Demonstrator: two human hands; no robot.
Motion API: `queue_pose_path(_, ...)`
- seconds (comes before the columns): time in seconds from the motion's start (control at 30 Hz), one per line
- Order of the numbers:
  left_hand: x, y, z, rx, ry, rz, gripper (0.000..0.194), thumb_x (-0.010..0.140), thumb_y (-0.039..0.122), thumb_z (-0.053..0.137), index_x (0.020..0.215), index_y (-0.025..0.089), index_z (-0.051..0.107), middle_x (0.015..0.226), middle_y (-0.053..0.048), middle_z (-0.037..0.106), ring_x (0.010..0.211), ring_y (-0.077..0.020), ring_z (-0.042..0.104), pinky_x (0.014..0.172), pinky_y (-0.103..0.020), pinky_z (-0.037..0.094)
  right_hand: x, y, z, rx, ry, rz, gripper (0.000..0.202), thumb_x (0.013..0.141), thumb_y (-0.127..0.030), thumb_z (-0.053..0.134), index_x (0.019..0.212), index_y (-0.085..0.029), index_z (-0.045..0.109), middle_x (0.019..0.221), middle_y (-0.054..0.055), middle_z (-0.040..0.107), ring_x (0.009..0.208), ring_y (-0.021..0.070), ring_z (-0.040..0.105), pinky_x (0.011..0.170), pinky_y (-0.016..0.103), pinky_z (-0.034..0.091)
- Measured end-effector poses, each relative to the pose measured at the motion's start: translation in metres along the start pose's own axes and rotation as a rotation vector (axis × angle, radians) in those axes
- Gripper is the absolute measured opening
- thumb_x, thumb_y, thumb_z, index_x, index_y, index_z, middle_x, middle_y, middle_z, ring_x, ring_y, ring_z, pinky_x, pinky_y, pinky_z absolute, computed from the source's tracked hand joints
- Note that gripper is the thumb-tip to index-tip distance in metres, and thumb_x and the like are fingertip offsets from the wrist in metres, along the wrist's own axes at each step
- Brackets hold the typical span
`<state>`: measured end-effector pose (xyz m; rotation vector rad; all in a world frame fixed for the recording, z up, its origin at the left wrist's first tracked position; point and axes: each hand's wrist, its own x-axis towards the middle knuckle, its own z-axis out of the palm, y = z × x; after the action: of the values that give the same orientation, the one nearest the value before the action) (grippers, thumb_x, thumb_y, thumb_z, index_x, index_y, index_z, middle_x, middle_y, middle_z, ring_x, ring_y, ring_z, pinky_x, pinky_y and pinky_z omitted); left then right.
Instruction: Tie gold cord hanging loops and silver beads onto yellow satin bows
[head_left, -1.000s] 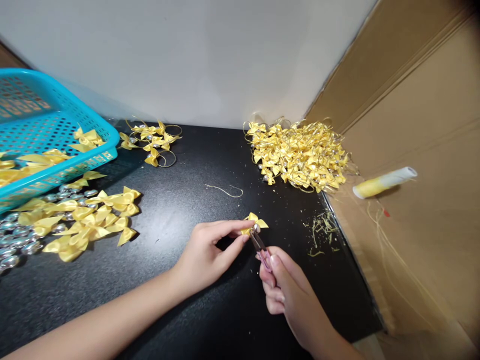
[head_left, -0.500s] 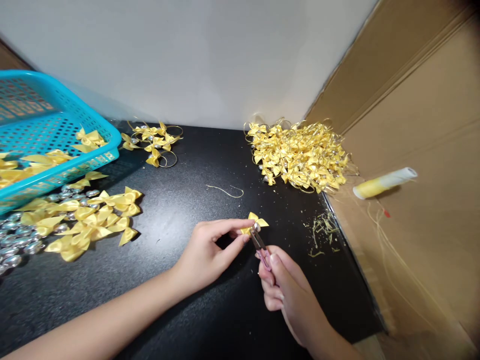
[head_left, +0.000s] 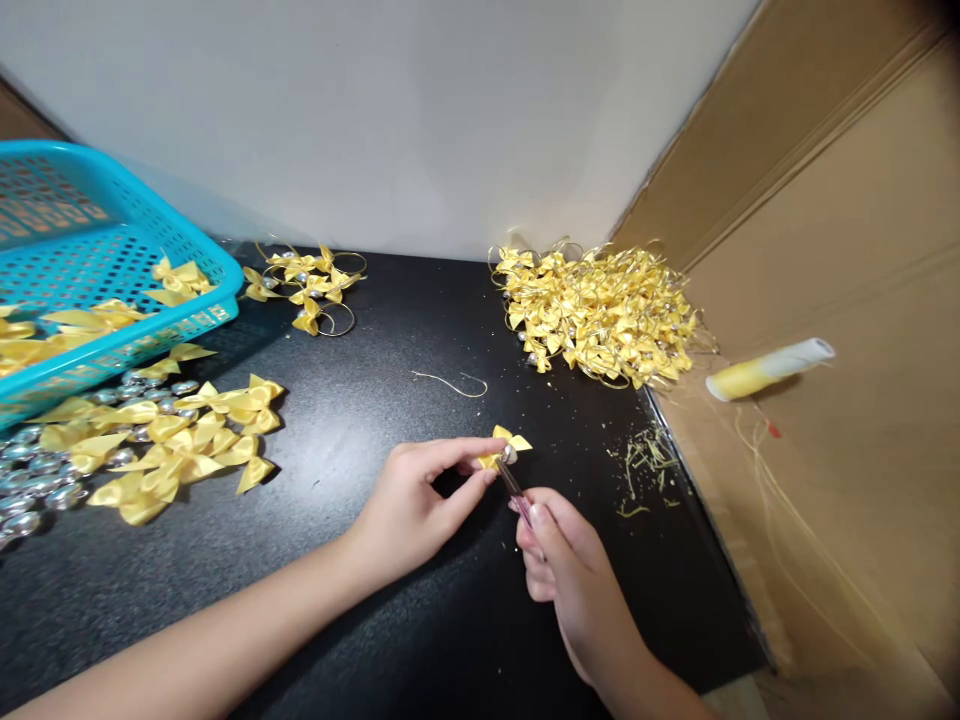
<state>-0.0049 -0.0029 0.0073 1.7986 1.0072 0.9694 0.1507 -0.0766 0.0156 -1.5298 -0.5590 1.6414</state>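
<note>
Between the thumb and index finger of my left hand (head_left: 420, 500) is a small yellow ribbon bow (head_left: 516, 441). A shiny silver bead (head_left: 510, 454) sits at the bow's middle. My right hand (head_left: 562, 560) is closed around the pink handle of small thread snips (head_left: 514, 490). Their narrow blades point up and left, with the tips right at the bead. Whether the tips have a thread between them is too small to tell. Beyond the bow, a short loose piece of thread (head_left: 450, 383) lies on the black table (head_left: 405, 310).
At left stands a blue plastic basket (head_left: 169, 225) with yellow bows, beside loose bows (head_left: 187, 440) and silver beads (head_left: 45, 480). Finished-looking looped bows lie in a small group (head_left: 307, 285) and a big heap (head_left: 600, 310). Thread scraps (head_left: 649, 460), cardboard (head_left: 840, 250) and a thread spool (head_left: 772, 368) are at right.
The thread snips have turned a little, and their blades look closer together. My right hand has shifted slightly left. My left hand stays in place on the bow.
</note>
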Motion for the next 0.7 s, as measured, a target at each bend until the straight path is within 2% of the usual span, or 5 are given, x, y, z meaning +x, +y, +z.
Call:
queue_pose_path(0.2,-0.002,-0.001,0.001,0.039,-0.002,0.06,0.025,0.084,0.012,0.063,0.107,0.015,0.072,0.089,-0.005,0.079,0.071,-0.0135,0.073,0.07,-0.023,0.058,0.002,0.003,0.0,-0.056,0.039,-0.059,0.045,0.08,-0.061,0.06,0.087,-0.017,0.055,0.062,-0.008,0.038,0.046,0.003,0.025,0.04,0.016,0.016)
queue_pose_path(0.47,0.001,0.001,0.001,-0.026,0.021,-0.05,0.024,0.083,0.016,0.064,0.106,0.016,0.073,0.091,-0.005,0.079,0.072,-0.015,0.073,0.07,-0.025,0.058,-0.004,0.005,-0.001,-0.016,0.036,-0.049,0.046,0.079,-0.063,0.06,0.086,-0.018,0.056,0.061,-0.007,0.039,0.045,0.0034,0.023,0.041,0.017,0.015)
queue_pose_path(0.57,0.002,0.0,0.001,-0.051,0.024,-0.101,0.024,0.082,0.019,0.066,0.105,0.016,0.074,0.091,-0.006,0.079,0.071,-0.0161,0.072,0.07,-0.027,0.058,-0.004,-0.006,-0.032,-0.153,0.191,-0.251,0.042,0.085,-0.06,0.054,0.095,-0.02,0.06,0.067,-0.002,0.049,0.052,0.0087,0.039,0.046,0.02,0.029)
queue_pose_path(0.67,0.002,-0.001,0.001,-0.099,0.012,-0.137,0.024,0.082,0.02,0.066,0.105,0.017,0.074,0.084,-0.005,0.079,0.07,-0.0163,0.071,0.07,-0.029,0.059,0.006,-0.025,-0.089,-0.63,0.582,-0.631,0.039,0.091,-0.053,0.045,0.105,-0.02,0.061,0.081,0.006,0.062,0.071,0.0185,0.055,0.063,0.031,0.043)
queue_pose_path(0.7,0.002,-0.001,0.002,-0.121,0.006,-0.148,0.025,0.082,0.02,0.066,0.105,0.017,0.073,0.082,-0.005,0.078,0.07,-0.0163,0.071,0.07,-0.029,0.059,0.012,-0.031,-0.109,-0.832,0.663,-0.681,0.041,0.091,-0.052,0.044,0.106,-0.019,0.061,0.084,0.009,0.065,0.079,0.0227,0.058,0.071,0.035,0.045)
